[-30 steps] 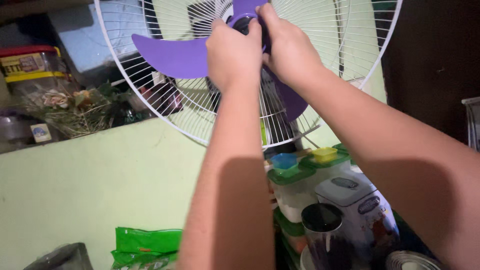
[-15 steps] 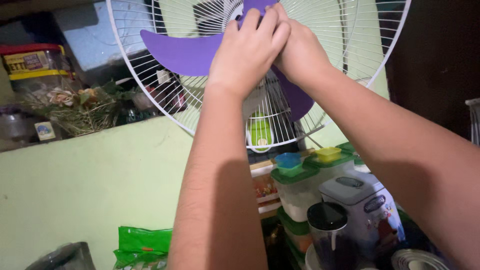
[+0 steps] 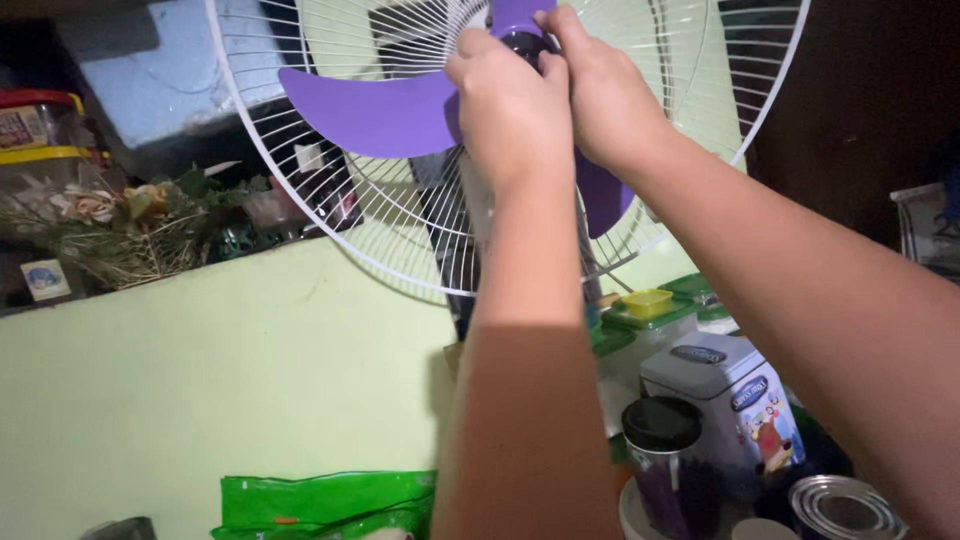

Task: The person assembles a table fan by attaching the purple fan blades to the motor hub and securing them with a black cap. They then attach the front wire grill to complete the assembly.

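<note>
A fan with purple blades (image 3: pixel 370 110) stands in front of me, its white wire rear guard (image 3: pixel 330 215) behind the blades and no front guard on it. Both my hands are at the dark hub cap (image 3: pixel 522 40) in the middle of the blades. My left hand (image 3: pixel 510 105) curls its fingers around the cap from the left. My right hand (image 3: pixel 605 95) grips the hub from the right, fingers closed over its top edge. Most of the hub is hidden by the two hands.
Below the fan sit green-lidded tubs (image 3: pixel 645 310), a white tin with a picture (image 3: pixel 730 395), a dark tumbler (image 3: pixel 665 450) and a round metal can (image 3: pixel 845 510). A green plastic bag (image 3: pixel 320 500) lies at bottom left. Dried flowers (image 3: pixel 110 225) and a jar (image 3: pixel 35 125) fill a ledge.
My left hand went from lying flat over the hub to gripping its cap. The view shifted, so the fan and tubs sit slightly further right.
</note>
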